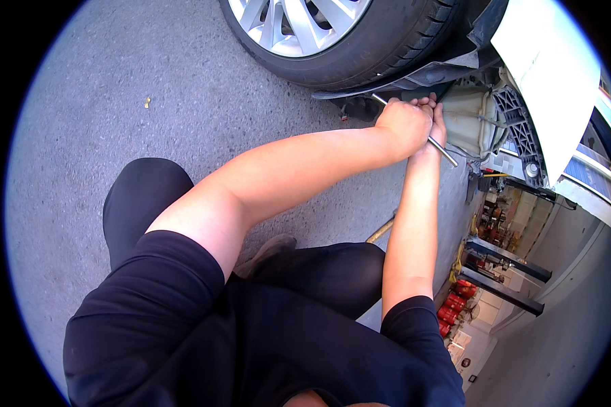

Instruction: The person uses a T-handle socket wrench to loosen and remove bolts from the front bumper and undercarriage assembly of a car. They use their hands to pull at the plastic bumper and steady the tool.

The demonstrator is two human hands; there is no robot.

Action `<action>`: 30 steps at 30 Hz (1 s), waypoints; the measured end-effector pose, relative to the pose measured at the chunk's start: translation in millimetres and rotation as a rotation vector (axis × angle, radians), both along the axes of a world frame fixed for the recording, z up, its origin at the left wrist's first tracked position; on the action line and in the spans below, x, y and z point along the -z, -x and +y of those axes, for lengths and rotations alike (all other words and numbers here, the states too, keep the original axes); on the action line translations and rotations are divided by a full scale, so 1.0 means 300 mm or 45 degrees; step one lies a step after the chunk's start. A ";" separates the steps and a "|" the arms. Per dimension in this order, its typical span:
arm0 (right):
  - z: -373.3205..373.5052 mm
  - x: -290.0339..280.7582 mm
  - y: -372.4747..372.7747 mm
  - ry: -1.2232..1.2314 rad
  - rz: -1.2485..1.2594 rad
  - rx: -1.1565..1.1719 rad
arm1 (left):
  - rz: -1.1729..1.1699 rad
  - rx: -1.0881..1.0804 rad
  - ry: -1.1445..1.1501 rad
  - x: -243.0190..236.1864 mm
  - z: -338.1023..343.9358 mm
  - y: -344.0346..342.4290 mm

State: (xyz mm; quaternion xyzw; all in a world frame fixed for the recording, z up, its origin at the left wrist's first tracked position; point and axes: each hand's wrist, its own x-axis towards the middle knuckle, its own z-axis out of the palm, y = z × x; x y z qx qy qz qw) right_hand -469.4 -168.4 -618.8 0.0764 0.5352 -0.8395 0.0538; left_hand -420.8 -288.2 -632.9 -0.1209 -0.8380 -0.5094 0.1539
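Observation:
My left hand [406, 126] is closed in a fist around a slim, straight metal bar [444, 152], which sticks out at both ends of the grip. Right beside it, partly behind it, my right hand [439, 126] has its fingers curled; whatever they hold is hidden. Both hands are at the exposed front corner of a vehicle, just below the black wheel-arch liner [414, 80]. Next to them is a pale, dusty headlamp housing [470, 115] with a cable along it.
A tyre [332, 64] on a silver wheel stands beyond my hands. At the right are a white body panel [546, 68] and a black plastic bracket [521, 129]. Grey pavement [149, 61] spreads left. Red canisters [453, 306] and lift arms [502, 288] show in a workshop behind.

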 end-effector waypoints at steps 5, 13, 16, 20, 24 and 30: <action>0.017 -0.002 0.006 0.084 0.006 -0.026 | 0.006 -0.002 0.018 -0.023 0.009 0.007; 0.019 -0.042 0.003 0.016 -0.065 -0.148 | -0.013 -0.007 0.092 -0.045 0.007 0.011; 0.068 -0.053 0.003 0.198 -0.124 -0.233 | -0.090 0.081 0.135 -0.076 0.008 0.003; 0.046 -0.033 0.002 0.108 -0.096 -0.218 | -0.042 0.000 0.156 -0.079 0.007 0.007; 0.006 -0.062 -0.001 0.135 -0.113 -0.239 | -0.171 -0.081 -0.268 -0.064 0.018 0.037; 0.053 -0.046 -0.004 0.172 -0.101 -0.349 | -0.202 -0.166 -0.583 -0.031 0.077 0.014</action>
